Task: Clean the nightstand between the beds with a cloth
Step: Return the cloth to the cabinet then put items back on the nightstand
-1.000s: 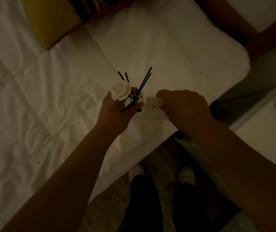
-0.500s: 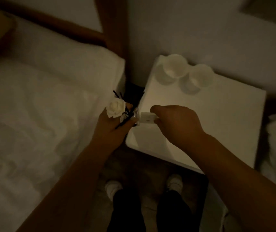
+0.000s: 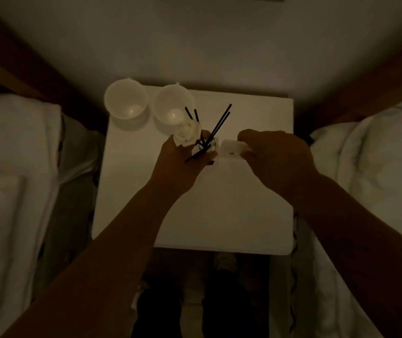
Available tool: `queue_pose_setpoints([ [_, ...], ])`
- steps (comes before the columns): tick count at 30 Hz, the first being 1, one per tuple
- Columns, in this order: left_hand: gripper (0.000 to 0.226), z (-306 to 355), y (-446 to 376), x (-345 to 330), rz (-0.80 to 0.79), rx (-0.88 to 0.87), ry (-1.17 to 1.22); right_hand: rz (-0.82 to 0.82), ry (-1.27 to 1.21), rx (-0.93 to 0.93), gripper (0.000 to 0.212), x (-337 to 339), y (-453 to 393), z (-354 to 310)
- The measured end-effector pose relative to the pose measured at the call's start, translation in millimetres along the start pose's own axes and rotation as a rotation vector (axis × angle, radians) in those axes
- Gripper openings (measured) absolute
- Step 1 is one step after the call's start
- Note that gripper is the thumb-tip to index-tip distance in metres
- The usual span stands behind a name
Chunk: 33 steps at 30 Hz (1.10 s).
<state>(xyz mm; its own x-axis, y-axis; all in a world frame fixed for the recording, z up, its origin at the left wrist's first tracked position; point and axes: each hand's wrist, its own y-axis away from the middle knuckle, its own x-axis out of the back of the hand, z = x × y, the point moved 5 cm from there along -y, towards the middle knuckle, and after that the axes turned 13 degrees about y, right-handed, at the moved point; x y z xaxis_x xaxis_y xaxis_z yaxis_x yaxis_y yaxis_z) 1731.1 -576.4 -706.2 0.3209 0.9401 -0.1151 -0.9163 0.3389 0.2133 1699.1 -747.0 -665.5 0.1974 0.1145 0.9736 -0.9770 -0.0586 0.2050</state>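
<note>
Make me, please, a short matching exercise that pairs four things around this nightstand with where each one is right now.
Things:
1. two white cups
2. reed diffuser with white rose
3. small white object
4. white bedding

Places:
A. held by the left hand
B. either side of the nightstand
C. far left corner of the nightstand top
D. pinched by the right hand

Pairs: 1-C, 2-A, 3-D, 4-B

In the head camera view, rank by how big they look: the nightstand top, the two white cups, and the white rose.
Largest: nightstand top.
Next: left cup and right cup, which look alike.
Smallest: white rose, held nearer the camera.
</note>
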Motion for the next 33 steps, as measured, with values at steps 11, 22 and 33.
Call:
queue_pose_setpoints([
  [11, 0.025, -35.5, -60.0, -39.6, 0.113, -0.007, -0.240, 0.014, -0.040, -0.028, 0.017, -30.6, -31.8, 61.0],
  [22, 0.026, -39.5, -82.8, -37.8, 0.211, 0.032, -0.202, 0.003, -0.047, 0.000, 0.034, -50.5, -51.3, 75.4],
  [33, 0.032, -42.6, -91.7, -35.4, 0.192, 0.065, -0.180, -0.025, -0.227, -0.020, 0.032, -58.4, -68.5, 74.0],
])
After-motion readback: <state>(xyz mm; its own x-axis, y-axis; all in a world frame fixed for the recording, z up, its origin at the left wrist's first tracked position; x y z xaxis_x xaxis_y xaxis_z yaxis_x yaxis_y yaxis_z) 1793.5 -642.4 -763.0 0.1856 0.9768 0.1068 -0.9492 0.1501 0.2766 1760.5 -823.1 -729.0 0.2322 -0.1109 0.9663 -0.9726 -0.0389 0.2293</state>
